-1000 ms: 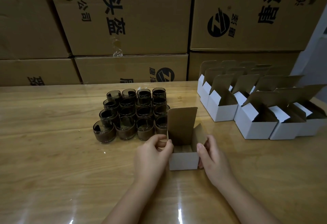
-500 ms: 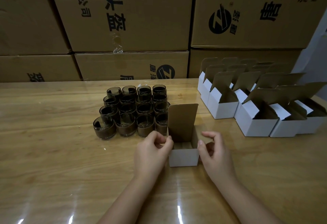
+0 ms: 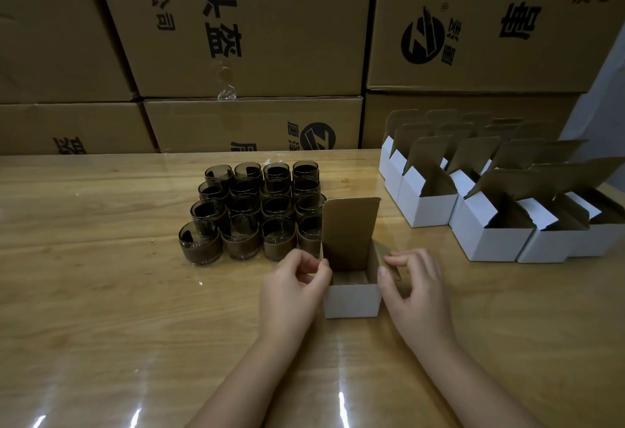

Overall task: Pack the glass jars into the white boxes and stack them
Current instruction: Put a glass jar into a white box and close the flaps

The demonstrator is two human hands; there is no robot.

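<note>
A small white box (image 3: 351, 302) stands on the wooden table (image 3: 101, 292) in front of me, its brown lid flap upright and its inside showing no jar. My left hand (image 3: 294, 289) is at the box's left side, with thumb and curled fingers pinching the left side flap. My right hand (image 3: 417, 289) is at the right side, thumb against the wall and fingers curled over the right side flap. Several dark glass jars (image 3: 253, 214) stand in tight rows just behind and left of the box.
Several more white boxes (image 3: 490, 241) with raised lids stand grouped at the right of the table. Large brown cartons (image 3: 253, 38) are stacked like a wall along the far edge. The glossy tabletop reflects light near me.
My right hand has risen from the box's lower right side to its right flap, fingers now curled over it. The left hand stays at the left flap. The box has barely moved.
</note>
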